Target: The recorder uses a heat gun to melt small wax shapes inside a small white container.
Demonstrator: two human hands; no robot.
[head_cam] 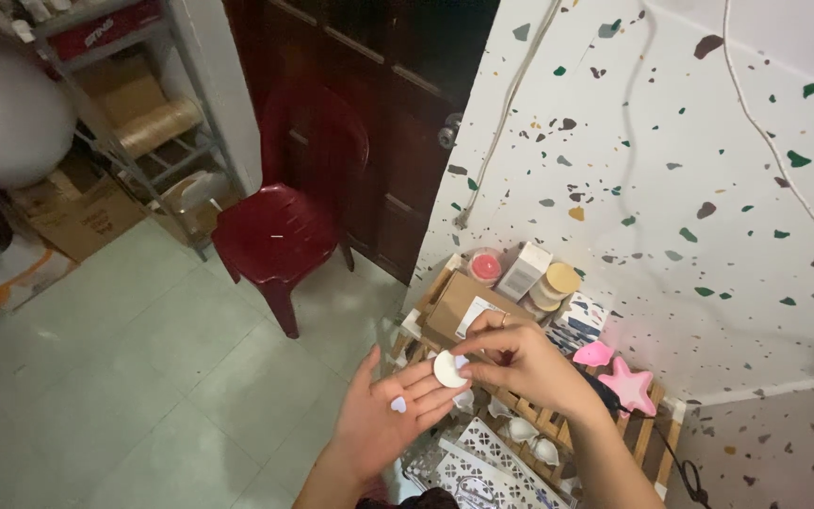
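Right hand [511, 363] is pinching a round white disc [447, 369] at 3 o'clock of a small heart-shaped piece [398, 404], possibly wax, lying on the flat, open-fingered left hand [390, 415]; keeping that palm level is advisable.

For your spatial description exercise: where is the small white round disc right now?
In the head view, the white disc sits low and centre, on the fingertips of the open left hand, pinched by the right hand, above the wooden rack.

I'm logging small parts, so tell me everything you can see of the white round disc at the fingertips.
The white disc is small, round, flat and plain, matte like plaster or wax. It lies on the fingertips of the open left hand, while the right hand pinches its edge. A tiny pale heart-shaped piece sits apart on the same palm.
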